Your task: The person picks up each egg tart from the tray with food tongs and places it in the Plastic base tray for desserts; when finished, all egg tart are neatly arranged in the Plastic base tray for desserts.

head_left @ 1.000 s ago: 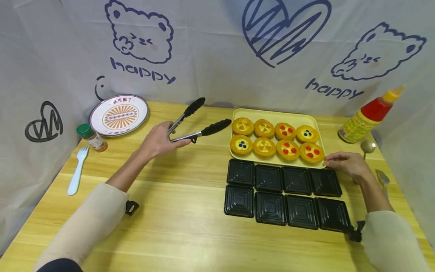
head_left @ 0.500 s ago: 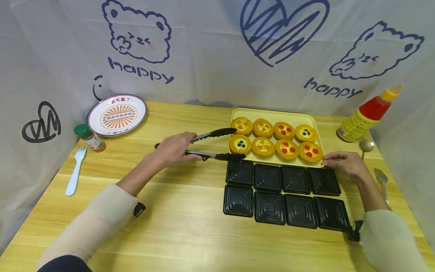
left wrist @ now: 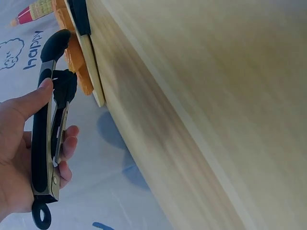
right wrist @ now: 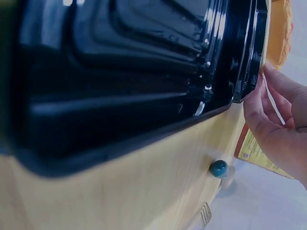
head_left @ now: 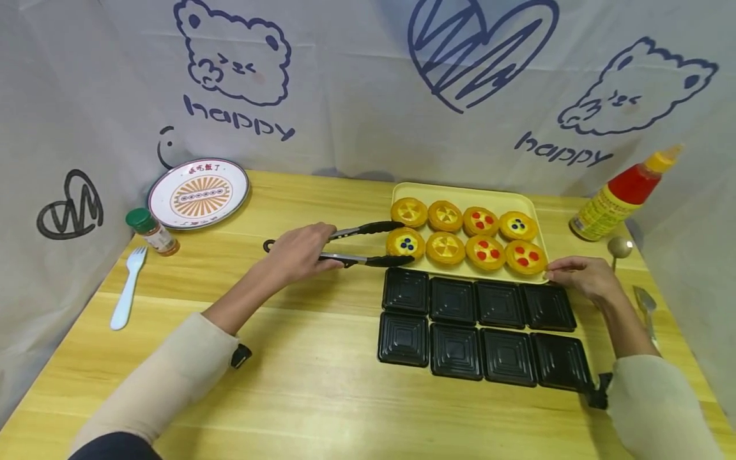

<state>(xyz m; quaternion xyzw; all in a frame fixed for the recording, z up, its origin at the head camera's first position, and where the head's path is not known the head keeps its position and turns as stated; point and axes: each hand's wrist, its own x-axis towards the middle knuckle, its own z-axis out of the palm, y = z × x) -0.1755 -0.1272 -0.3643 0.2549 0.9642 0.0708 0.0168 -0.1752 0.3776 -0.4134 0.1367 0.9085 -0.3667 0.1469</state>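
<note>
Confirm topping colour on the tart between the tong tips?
Blue dots on a yellow centre, on the tart that the tongs straddle, gripped by the left hand. Head view shows it best.

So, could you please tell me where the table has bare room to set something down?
The widest bare wood lies between the two sleeves, left of and in front of the black trays. A smaller patch sits between the white fork and the left hand. It is crowded by the yellow tray, and near the right hand, spoon and sauce bottle.
</note>
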